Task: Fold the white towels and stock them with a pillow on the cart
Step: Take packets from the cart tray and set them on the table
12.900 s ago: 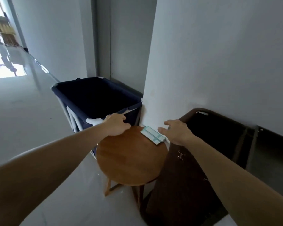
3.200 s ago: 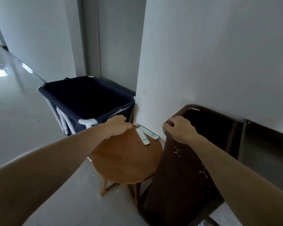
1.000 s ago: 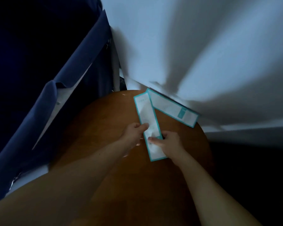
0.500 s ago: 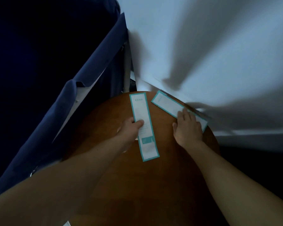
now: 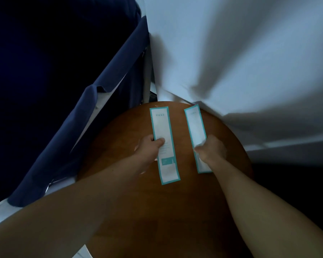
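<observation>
On the tabletop (image 5: 157, 211) right of the cart (image 5: 108, 86), the left hand (image 5: 150, 148) pinches the left slip (image 5: 163, 131) and the right hand (image 5: 212, 151) pinches the right slip (image 5: 195, 125).

Right hand (image 5: 212, 151): blurred, grip cannot be determined; it covers the near part of the right strip (image 5: 195, 125). Left hand (image 5: 149, 148): only the thumb shows on the left strip (image 5: 163, 135). Strip print: too small to read. Navy bin (image 5: 101, 90): cut off at the left edge, interior too dark.
</observation>
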Tool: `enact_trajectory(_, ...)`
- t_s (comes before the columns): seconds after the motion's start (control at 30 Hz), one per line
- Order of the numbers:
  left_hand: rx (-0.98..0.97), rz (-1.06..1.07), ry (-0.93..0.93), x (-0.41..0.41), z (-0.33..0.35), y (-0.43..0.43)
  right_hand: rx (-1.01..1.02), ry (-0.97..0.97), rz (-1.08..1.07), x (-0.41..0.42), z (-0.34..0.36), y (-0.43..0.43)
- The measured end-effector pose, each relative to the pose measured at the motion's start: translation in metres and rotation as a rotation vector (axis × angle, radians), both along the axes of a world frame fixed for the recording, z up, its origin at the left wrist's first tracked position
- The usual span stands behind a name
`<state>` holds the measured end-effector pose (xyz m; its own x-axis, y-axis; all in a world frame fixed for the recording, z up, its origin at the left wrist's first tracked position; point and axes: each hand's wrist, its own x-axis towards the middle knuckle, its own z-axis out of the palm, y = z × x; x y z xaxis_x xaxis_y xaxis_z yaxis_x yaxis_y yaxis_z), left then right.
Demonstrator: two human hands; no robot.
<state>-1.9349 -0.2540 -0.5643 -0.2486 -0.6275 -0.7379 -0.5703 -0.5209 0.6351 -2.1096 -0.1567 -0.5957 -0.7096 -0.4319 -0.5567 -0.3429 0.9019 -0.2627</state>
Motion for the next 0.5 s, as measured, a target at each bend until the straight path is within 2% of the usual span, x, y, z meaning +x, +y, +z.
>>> enact_trajectory(0.1,-0.002,-0.019,0.003,0.007,0.014,0.002,-0.044,-0.144,-0.073,0.016,0.003,0.015)
enact_trajectory(0.27,-0.080,-0.128,0.005,0.024,0.051,-0.001,-0.411,-0.450,-0.511,0.045,0.042,0.030)
enact_trajectory(0.37,-0.144,-0.170,0.032,0.042,0.083,0.000,-0.536,-0.487,-0.589,0.066,0.082,0.037)
enact_trajectory(0.5,-0.254,-0.241,0.106,0.074,0.138,0.010,-0.637,-0.428,-0.530,0.106,0.149,0.056)
